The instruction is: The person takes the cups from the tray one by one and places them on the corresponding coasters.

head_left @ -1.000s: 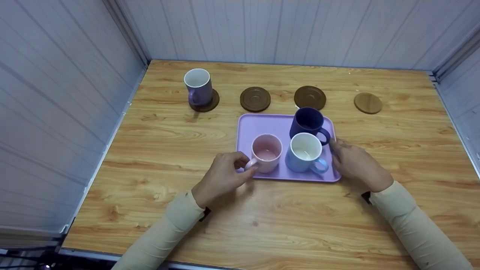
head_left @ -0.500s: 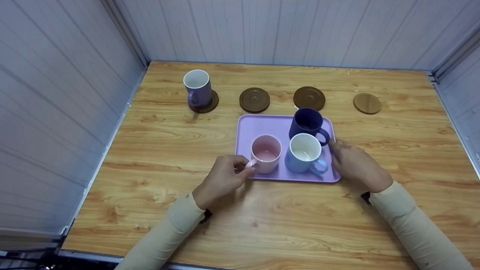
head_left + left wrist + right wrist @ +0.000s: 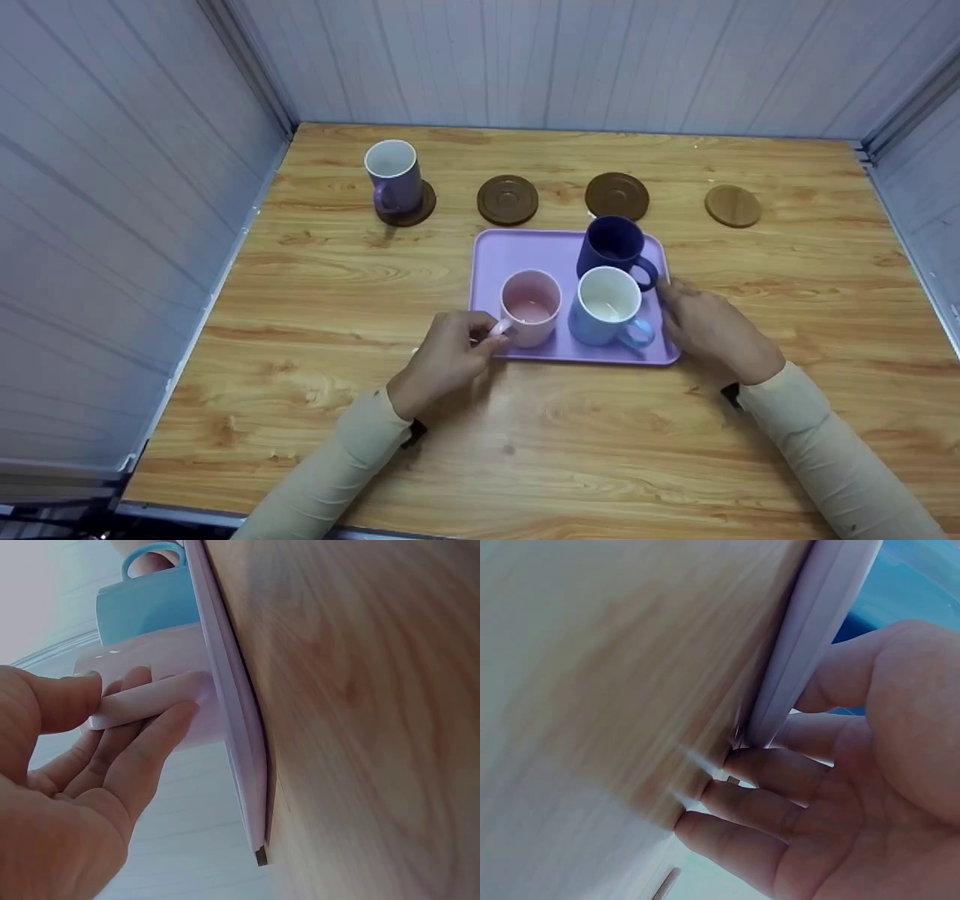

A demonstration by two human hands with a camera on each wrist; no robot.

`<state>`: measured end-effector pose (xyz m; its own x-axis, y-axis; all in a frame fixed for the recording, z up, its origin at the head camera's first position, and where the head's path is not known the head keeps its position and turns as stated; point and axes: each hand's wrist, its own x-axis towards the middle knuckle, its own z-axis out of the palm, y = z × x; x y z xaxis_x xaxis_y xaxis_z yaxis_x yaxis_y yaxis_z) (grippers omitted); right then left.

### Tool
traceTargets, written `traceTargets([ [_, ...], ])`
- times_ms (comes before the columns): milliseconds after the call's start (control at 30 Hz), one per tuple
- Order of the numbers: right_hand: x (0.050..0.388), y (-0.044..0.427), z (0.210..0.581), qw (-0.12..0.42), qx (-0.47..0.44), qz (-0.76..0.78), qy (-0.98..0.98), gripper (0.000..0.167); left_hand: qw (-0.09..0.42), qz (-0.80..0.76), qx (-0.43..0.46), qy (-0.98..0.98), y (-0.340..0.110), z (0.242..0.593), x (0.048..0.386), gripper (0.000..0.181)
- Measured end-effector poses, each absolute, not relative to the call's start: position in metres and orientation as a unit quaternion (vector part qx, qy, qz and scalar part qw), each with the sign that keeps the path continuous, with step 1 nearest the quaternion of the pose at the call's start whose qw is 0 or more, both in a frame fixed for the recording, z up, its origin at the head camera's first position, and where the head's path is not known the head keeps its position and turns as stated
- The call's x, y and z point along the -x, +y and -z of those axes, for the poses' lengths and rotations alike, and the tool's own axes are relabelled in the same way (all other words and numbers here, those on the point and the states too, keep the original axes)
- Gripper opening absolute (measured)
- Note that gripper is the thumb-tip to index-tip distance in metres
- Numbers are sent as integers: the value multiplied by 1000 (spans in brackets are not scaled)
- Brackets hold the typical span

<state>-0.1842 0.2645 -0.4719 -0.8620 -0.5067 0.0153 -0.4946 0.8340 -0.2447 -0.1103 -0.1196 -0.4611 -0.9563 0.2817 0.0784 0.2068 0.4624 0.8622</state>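
Observation:
In the head view, my left hand [image 3: 448,352] pinches the handle of the pink mug [image 3: 531,309], which stands on the purple tray [image 3: 517,247]. The left wrist view shows the thumb on one side of that handle [image 3: 142,701] and fingers on the other. My right hand [image 3: 712,330] holds the right edge of the tray. Seen from the right wrist, its thumb [image 3: 840,679] reaches over the tray's rim [image 3: 802,652], while other fingers extend down to the table. A light blue mug [image 3: 606,306] and a dark blue mug [image 3: 613,249] share the tray.
Behind the tray, a purple mug [image 3: 394,180] stands on a dark coaster [image 3: 424,212]. To its right lie two dark brown coasters, one left [image 3: 508,200] and one right [image 3: 617,196], then a lighter wooden coaster [image 3: 733,206]. Panel walls [image 3: 570,64] border the table [image 3: 315,330].
My left hand has shifted very slightly and settled its fingers on the pink mug's handle. The right hand stays at the tray's edge, and the mugs remain in place.

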Motion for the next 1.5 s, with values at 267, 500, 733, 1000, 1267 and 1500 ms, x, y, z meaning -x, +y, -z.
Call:
traceTargets([
  [267, 184, 264, 471, 31, 259, 120, 958, 50, 28, -490, -135, 861, -119, 461, 110, 6],
  [500, 185, 264, 471, 23, 262, 122, 957, 50, 11, -506, -110, 855, -119, 459, 114, 7],
  [733, 185, 264, 470, 39, 259, 117, 958, 50, -6, -500, -96, 861, -119, 453, 120, 10],
  [1000, 186, 264, 471, 19, 269, 125, 955, 48, -45, -542, -95, 834, -119, 424, 133, 14],
  [1267, 185, 263, 470, 30, 262, 121, 957, 49, -124, -535, -87, 831, -121, 386, 153, 14],
  [1500, 185, 262, 470, 40, 256, 116, 959, 50, -179, -511, -70, 838, -122, 358, 167, 13],
])
